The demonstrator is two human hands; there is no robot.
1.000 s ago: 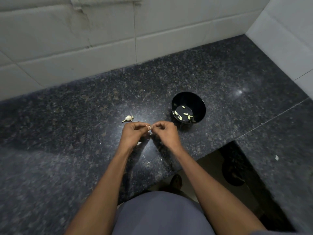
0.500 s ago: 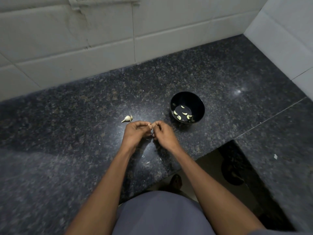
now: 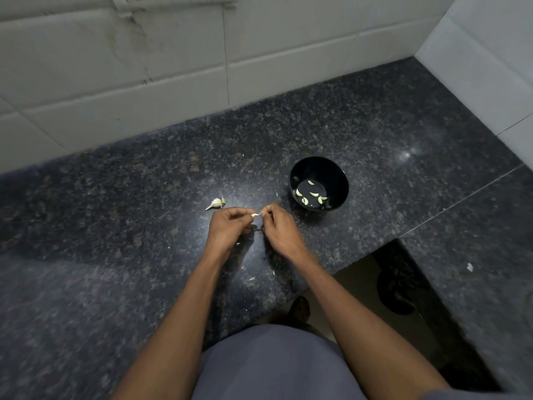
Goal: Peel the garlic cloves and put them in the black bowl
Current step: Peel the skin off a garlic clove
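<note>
Head view: both hands hover close over the dark surface (image 3: 115, 226), and they have drawn a touch apart since a moment ago, so the one garlic clove (image 3: 255, 215) shows between them. Left hand (image 3: 227, 226) pinches it; right hand (image 3: 278, 226) pinches its tip. Further out, one unpeeled garlic piece (image 3: 215, 203) lies left. Beyond, one black bowl (image 3: 340, 180) holds about six peeled cloves (image 3: 313, 194).

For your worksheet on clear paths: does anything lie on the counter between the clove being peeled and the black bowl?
Nothing visible does. The garlic clove, pinched between the left hand and right hand, sits just left of the black bowl, with only bare granite counter between.
</note>
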